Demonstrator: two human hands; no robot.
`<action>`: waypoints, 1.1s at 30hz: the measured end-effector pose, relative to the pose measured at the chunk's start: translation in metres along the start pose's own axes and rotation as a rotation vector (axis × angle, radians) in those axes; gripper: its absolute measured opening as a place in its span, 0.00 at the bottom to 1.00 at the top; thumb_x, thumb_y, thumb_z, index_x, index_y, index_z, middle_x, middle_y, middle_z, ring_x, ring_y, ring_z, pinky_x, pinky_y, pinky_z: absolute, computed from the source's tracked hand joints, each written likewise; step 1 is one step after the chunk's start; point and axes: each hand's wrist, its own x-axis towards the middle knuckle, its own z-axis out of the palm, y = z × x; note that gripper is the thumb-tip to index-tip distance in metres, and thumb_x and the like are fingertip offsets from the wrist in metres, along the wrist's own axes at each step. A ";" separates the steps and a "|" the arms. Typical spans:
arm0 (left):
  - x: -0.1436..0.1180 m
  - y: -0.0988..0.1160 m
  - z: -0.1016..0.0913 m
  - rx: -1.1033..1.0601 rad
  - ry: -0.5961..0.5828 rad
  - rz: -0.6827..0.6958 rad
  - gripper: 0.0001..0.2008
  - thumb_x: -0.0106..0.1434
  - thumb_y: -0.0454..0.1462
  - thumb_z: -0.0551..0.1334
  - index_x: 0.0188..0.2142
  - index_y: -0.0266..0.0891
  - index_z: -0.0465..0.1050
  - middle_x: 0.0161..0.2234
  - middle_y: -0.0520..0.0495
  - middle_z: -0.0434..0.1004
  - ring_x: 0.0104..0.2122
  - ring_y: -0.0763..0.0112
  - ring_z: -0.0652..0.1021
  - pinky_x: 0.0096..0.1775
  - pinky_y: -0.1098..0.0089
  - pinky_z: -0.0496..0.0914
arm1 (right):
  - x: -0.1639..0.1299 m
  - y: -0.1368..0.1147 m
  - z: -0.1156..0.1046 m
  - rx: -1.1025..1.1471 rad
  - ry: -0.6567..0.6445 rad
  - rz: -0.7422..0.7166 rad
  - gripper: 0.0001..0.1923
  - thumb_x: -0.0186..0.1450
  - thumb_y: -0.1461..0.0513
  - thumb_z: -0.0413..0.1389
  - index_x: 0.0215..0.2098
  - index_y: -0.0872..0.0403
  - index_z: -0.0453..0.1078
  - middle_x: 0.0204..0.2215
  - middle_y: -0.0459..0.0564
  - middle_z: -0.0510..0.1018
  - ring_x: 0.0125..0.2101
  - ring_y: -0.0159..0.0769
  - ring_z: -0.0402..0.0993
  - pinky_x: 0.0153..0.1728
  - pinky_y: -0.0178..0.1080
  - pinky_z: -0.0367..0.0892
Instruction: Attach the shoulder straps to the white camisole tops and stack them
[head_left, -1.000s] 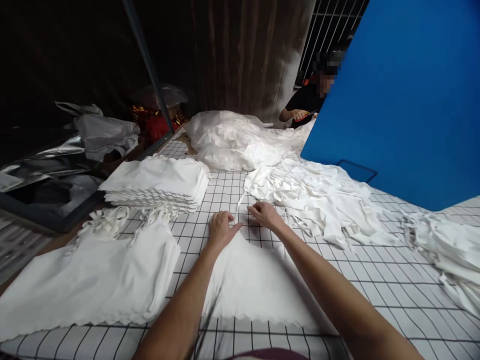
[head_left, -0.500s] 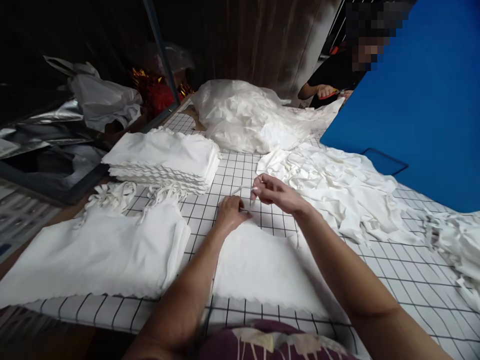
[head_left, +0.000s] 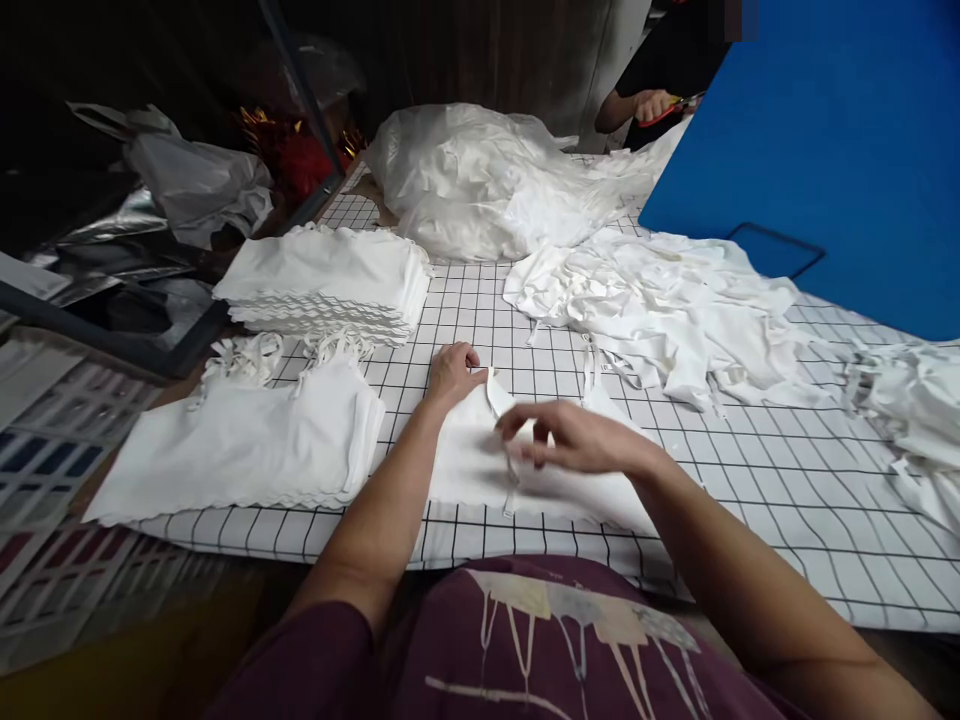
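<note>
A white camisole point(head_left: 469, 465) with thin straps lies flat on the checked table in front of me. My left hand point(head_left: 454, 374) is at its upper left corner, fingers bent and closed on the fabric where the strap begins. Over the middle of the camisole is my right hand point(head_left: 559, 435), smeared by motion, its fingers curled round a thin white strap point(head_left: 511, 485). The strap's lower end hangs below the fingers near the hem. Another strap point(head_left: 589, 365) stretches up from the upper right corner.
Two stacks of white garments, a far stack point(head_left: 322, 275) and a near stack point(head_left: 247, 445), stand at left. Beyond are a plastic bag point(head_left: 465, 180) and a loose white pile point(head_left: 645, 310). A blue panel point(head_left: 810, 170) blocks the right; behind it a co-worker's hand point(head_left: 654, 105) holds red-handled scissors.
My right hand has come down from above the camisole's top edge to over its middle, drawing the strap toward me. The left hand stays at the corner. The view has tilted downward.
</note>
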 end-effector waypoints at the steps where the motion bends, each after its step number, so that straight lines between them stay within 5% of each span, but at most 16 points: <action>1: 0.000 0.001 -0.001 -0.002 -0.001 -0.008 0.12 0.55 0.39 0.69 0.28 0.43 0.65 0.32 0.50 0.76 0.40 0.62 0.72 0.43 0.63 0.67 | 0.010 0.007 -0.004 0.042 0.132 0.092 0.20 0.70 0.49 0.52 0.46 0.56 0.71 0.42 0.55 0.80 0.29 0.32 0.76 0.28 0.35 0.69; 3: 0.000 0.002 -0.001 -0.001 -0.007 -0.018 0.11 0.55 0.37 0.69 0.28 0.43 0.65 0.32 0.50 0.76 0.40 0.62 0.73 0.44 0.63 0.67 | 0.036 0.024 -0.008 0.129 0.333 0.290 0.20 0.69 0.47 0.53 0.37 0.56 0.70 0.33 0.52 0.80 0.21 0.28 0.70 0.22 0.33 0.63; 7: 0.001 0.000 0.000 0.003 -0.012 -0.023 0.11 0.55 0.36 0.69 0.28 0.43 0.65 0.33 0.49 0.76 0.41 0.61 0.73 0.44 0.61 0.67 | 0.085 0.053 0.001 0.256 0.414 0.495 0.21 0.58 0.47 0.65 0.27 0.55 0.67 0.22 0.48 0.75 0.18 0.26 0.64 0.20 0.33 0.57; 14: 0.003 -0.006 0.006 -0.004 0.000 0.020 0.10 0.56 0.34 0.67 0.27 0.42 0.65 0.32 0.51 0.75 0.39 0.63 0.72 0.45 0.62 0.66 | 0.103 0.065 0.012 0.353 0.436 0.537 0.20 0.57 0.55 0.66 0.20 0.54 0.61 0.14 0.41 0.67 0.16 0.23 0.58 0.19 0.32 0.51; 20: 0.003 -0.006 0.005 0.021 0.009 0.025 0.10 0.55 0.35 0.67 0.27 0.42 0.65 0.31 0.50 0.75 0.40 0.61 0.72 0.46 0.61 0.65 | 0.100 0.058 0.016 0.446 0.462 0.490 0.12 0.60 0.65 0.59 0.23 0.54 0.60 0.19 0.44 0.72 0.19 0.25 0.64 0.21 0.31 0.56; 26: 0.002 -0.004 0.005 0.014 0.019 0.021 0.11 0.56 0.36 0.68 0.26 0.42 0.64 0.30 0.51 0.75 0.39 0.62 0.72 0.44 0.62 0.65 | 0.069 0.043 0.022 0.682 0.377 0.382 0.05 0.65 0.64 0.57 0.37 0.55 0.63 0.29 0.48 0.80 0.20 0.24 0.65 0.23 0.31 0.60; 29: 0.002 -0.004 0.005 0.010 -0.003 0.007 0.13 0.56 0.40 0.69 0.27 0.42 0.64 0.31 0.50 0.75 0.39 0.61 0.72 0.44 0.63 0.65 | 0.030 0.038 0.028 0.785 0.303 0.342 0.18 0.64 0.59 0.61 0.48 0.56 0.63 0.32 0.49 0.82 0.21 0.25 0.67 0.25 0.32 0.63; 33: 0.004 -0.005 0.006 -0.008 -0.007 0.001 0.13 0.55 0.38 0.70 0.27 0.41 0.65 0.30 0.51 0.74 0.39 0.62 0.71 0.45 0.63 0.65 | -0.024 0.031 0.037 0.787 0.128 0.335 0.16 0.65 0.52 0.61 0.41 0.57 0.69 0.34 0.51 0.82 0.22 0.26 0.67 0.24 0.32 0.62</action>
